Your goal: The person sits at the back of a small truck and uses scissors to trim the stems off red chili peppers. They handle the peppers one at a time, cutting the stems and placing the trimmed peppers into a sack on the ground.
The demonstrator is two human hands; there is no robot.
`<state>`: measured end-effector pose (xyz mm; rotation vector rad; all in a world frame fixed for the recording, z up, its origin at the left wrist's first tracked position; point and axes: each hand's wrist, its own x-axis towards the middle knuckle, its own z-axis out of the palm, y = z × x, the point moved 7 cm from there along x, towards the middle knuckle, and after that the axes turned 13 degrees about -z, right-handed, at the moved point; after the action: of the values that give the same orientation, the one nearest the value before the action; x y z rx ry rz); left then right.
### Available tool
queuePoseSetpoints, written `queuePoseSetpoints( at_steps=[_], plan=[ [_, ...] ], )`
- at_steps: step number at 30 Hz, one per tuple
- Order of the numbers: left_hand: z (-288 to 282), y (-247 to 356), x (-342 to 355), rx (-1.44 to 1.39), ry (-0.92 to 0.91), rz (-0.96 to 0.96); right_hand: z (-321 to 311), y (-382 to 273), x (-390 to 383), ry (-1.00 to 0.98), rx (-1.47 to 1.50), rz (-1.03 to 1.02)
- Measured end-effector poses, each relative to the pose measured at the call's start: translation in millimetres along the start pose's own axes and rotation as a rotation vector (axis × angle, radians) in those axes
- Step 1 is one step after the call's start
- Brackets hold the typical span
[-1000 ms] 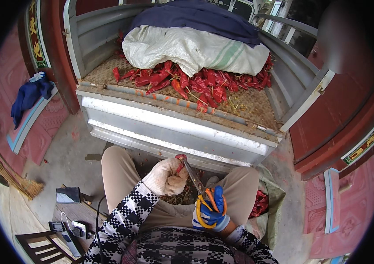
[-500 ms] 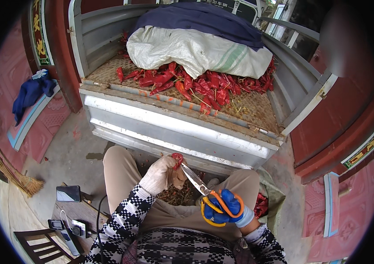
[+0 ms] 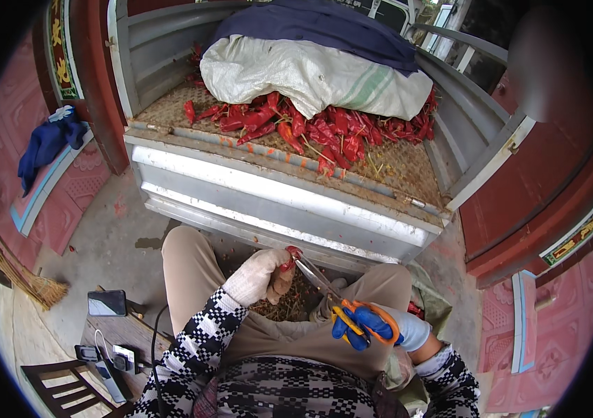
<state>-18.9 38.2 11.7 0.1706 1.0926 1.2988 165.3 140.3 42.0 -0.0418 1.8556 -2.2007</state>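
My left hand, in a whitish work glove with brownish fingers, is closed on a red chili pepper above my lap. In a blue-and-white glove, my right hand grips scissors by their orange and yellow handles. The blades point up and left, with their tips at the pepper beside my left fingers. Whether the blades are cutting into it I cannot tell. Between my knees, a heap of dry stems and scraps lies below the hands.
Ahead stands a truck bed with red chilies under a white woven sack and dark blue cloth. At my right knee is a greenish sack. A small wooden table holding a phone and a broom are left.
My right hand has shifted slightly right and turned, so the scissor handles look narrower. My left hand and the pepper have moved a little to the right.
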Motion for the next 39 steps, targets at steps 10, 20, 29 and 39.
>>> queuePoseSetpoints(
  at_steps=[10, 20, 29, 39],
  plan=[
    [-3.6, 0.2, -3.1, 0.127, 0.097, 0.004, 0.6, -6.7, -0.6, -0.077, 0.202, 0.065],
    [-1.7, 3.9, -12.6, 0.334, 0.164, -0.062, -19.5, -9.7, 1.0, -0.051, -0.105, 0.214],
    [-6.6, -19.1, 0.0, 0.013, -0.119, -0.228, -24.5, -4.5, 15.5, -0.139, 0.001, 0.083],
    [1.1, 0.4, -1.3, -0.06, -0.341, -0.053, 15.4, 85.3, 47.3, -0.29, 1.138, -0.362]
  ],
)
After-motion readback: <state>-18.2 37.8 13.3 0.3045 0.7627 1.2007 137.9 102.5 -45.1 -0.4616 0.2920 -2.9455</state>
